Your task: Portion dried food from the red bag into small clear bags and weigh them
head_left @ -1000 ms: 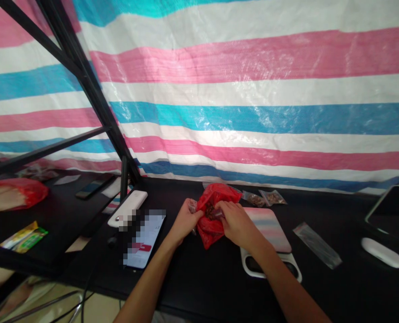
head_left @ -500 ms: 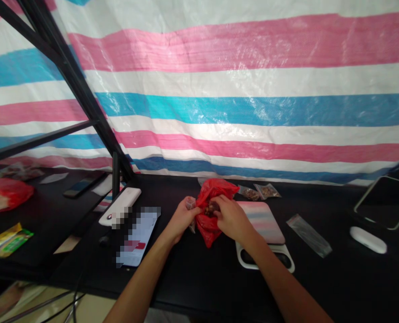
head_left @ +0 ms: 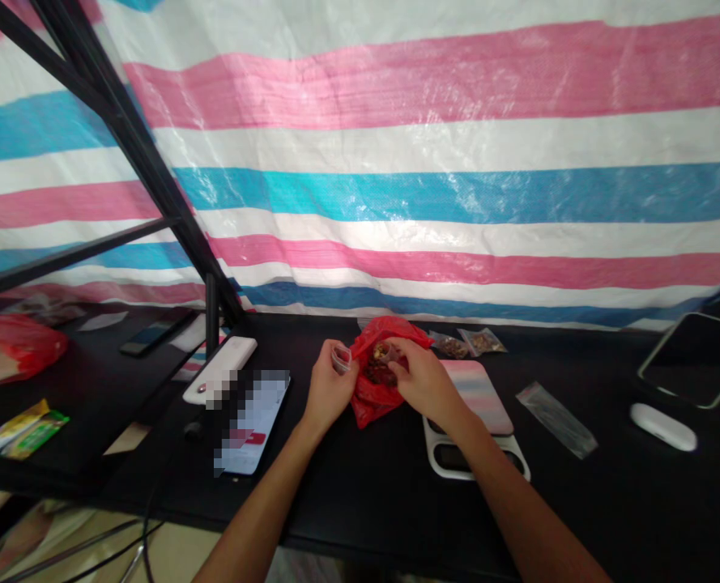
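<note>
My left hand point(head_left: 329, 385) is closed on a small clear plastic bag point(head_left: 341, 358), whose mouth gapes upward beside the red bag. An opened red plastic bag point(head_left: 368, 409) stands on the black table, with dark brown bits point(head_left: 379, 374) inside. Over its opening, my right hand point(head_left: 420, 376) pinches a small clear cup point(head_left: 382, 353) that has yellowish-brown pieces in it. The fingers partly cover the cup, so its full shape is hidden. Just under my right forearm lies a kitchen scale point(head_left: 478, 397) with a pink and grey striped top.
Filled clear packets point(head_left: 482, 342) lie behind the scale. To the right are a flat clear bag point(head_left: 557, 421), a white case point(head_left: 663, 427) and a tablet-like device point(head_left: 700, 360). A phone point(head_left: 256, 429) and a white device point(head_left: 223, 371) lie left. A black frame point(head_left: 146, 154) rises beyond.
My right hand has lifted slightly, bringing the cup with pieces into clearer view. The small bag in my left hand now shows an open mouth, and the red bag's opening looks wider.
</note>
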Available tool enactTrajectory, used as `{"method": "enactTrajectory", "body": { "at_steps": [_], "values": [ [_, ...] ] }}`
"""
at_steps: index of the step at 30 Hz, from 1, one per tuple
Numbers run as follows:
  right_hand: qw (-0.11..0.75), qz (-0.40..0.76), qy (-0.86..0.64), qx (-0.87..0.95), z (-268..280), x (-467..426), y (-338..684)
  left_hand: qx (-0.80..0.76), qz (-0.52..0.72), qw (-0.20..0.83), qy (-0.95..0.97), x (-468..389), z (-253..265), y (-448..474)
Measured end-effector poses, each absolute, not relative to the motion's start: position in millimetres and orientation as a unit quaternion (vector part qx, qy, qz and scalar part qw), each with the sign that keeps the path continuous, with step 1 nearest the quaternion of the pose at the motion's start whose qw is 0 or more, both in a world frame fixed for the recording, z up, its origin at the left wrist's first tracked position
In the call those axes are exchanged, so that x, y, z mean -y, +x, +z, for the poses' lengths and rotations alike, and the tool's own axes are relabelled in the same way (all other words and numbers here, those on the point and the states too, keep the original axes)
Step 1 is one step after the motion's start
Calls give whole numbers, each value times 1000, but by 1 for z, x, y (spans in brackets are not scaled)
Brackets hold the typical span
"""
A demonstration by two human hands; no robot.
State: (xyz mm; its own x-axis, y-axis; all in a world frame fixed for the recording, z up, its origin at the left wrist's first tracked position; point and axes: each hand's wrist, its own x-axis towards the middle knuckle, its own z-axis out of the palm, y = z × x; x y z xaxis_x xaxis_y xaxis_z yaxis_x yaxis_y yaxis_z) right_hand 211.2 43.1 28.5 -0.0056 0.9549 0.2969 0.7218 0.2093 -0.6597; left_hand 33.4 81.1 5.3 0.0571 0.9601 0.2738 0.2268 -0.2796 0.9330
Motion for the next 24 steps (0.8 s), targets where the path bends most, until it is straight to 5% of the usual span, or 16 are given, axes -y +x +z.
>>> {"method": "enactTrajectory", "body": {
  "at_steps": [5, 14, 24],
  "values": [
    [428, 186, -528, 710, 30, -41, 202, -474, 444, 333, 684, -77, 5, 31],
    [338, 63, -498, 796, 27, -33, 190, -433, 392, 261, 769, -76, 1, 29],
    [354, 28, -490, 796, 27, -36, 197, -432, 426, 341, 718, -72, 2, 35]
  ]
}}
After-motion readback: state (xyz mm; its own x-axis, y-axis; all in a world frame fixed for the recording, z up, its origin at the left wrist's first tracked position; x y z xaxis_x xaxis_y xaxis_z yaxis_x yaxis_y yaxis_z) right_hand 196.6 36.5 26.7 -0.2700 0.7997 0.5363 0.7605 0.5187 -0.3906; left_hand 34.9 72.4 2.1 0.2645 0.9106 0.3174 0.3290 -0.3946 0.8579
